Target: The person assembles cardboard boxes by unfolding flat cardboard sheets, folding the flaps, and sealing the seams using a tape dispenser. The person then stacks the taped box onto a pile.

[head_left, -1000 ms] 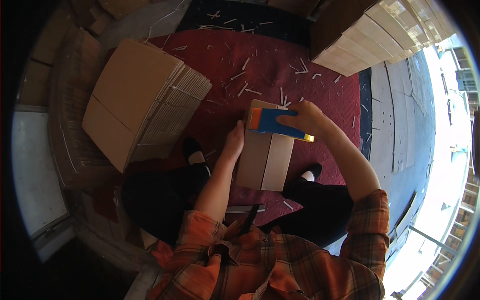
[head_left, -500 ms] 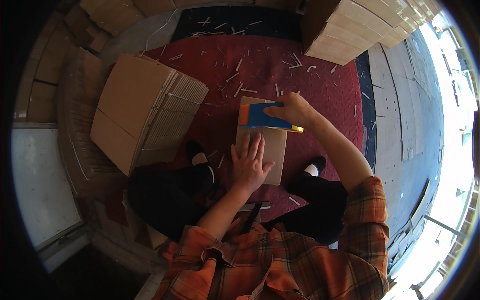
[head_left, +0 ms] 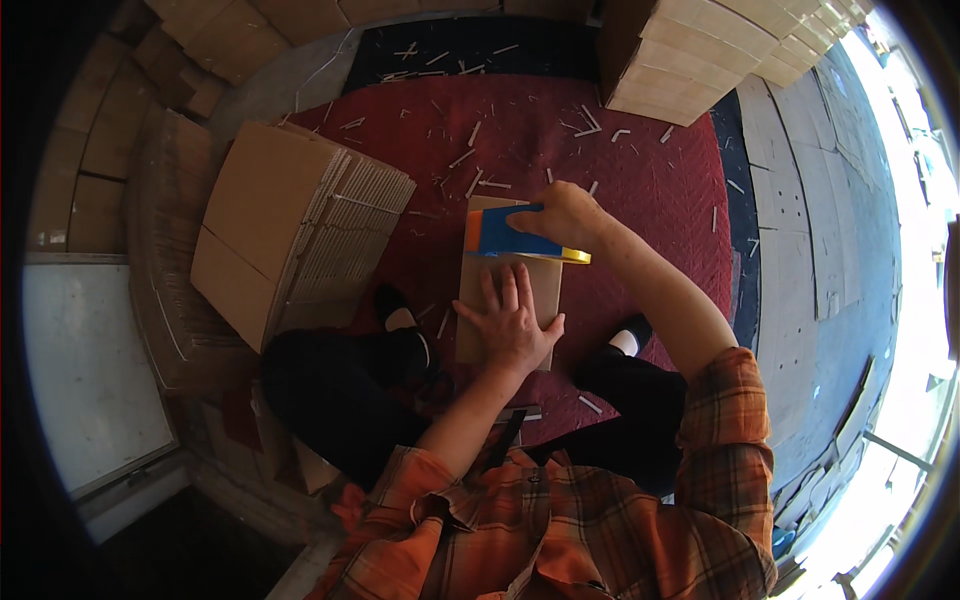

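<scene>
A small brown cardboard box (head_left: 480, 335) stands on the red cloth between my feet. My left hand (head_left: 512, 322) lies on its near part, palm down with the fingers spread. Across the far part of the box, my right hand (head_left: 565, 218) grips a blue tape dispenser (head_left: 512, 232) from its right side. The dispenser has an orange end at the left and a yellow edge at the lower right. It rests on or just over the box top; the exact contact is hidden, and so are most of the right fingers.
Left of me leans a strapped bundle of flattened cartons (head_left: 345, 225). Cardboard scraps (head_left: 590, 122) litter the red cloth (head_left: 640, 230). A tall stack of cartons (head_left: 690, 60) rises at the far right. A white panel (head_left: 95, 365) stands at the left.
The box has shifted slightly left, together with the dispenser and my right hand. My left hand has slid a little right across the box, its fingers more widely spread.
</scene>
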`<state>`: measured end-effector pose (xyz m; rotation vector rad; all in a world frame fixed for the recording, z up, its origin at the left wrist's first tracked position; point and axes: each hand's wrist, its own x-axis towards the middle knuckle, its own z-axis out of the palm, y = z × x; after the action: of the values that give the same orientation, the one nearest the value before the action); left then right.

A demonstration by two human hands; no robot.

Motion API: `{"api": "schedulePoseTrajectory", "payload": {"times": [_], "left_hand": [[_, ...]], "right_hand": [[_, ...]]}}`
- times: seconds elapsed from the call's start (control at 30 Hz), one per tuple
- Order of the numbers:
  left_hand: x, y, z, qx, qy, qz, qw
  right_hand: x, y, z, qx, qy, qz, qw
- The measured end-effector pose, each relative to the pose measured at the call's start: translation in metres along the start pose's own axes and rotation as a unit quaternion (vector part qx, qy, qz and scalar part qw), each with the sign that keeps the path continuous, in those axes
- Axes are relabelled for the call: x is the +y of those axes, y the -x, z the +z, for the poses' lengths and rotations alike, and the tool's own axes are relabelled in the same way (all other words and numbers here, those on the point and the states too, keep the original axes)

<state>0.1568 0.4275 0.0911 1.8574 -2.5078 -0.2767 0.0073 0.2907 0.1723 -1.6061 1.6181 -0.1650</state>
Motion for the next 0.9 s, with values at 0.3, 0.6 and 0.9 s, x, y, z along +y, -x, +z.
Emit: {"api": "schedulePoseTrajectory", "payload": {"times": [0.3, 0.6, 0.9], "left_hand": [[-0.002, 0.004, 0.005, 0.013, -0.001, 0.002, 1.0], [0.001, 0.003, 0.006, -0.005, -0.009, -0.006, 1.0], [0.003, 0.002, 0.008, -0.007, -0.008, -0.005, 1.0]], "right_hand": [[0.015, 0.028, -0.035, -0.058, -0.018, -0.003, 0.998], [0.138, 0.107, -0.085, 0.011, -0.058, 0.057, 0.997], [0.173, 0.069, -0.038, -0.018, -0.032, 0.12, 0.992]]}}
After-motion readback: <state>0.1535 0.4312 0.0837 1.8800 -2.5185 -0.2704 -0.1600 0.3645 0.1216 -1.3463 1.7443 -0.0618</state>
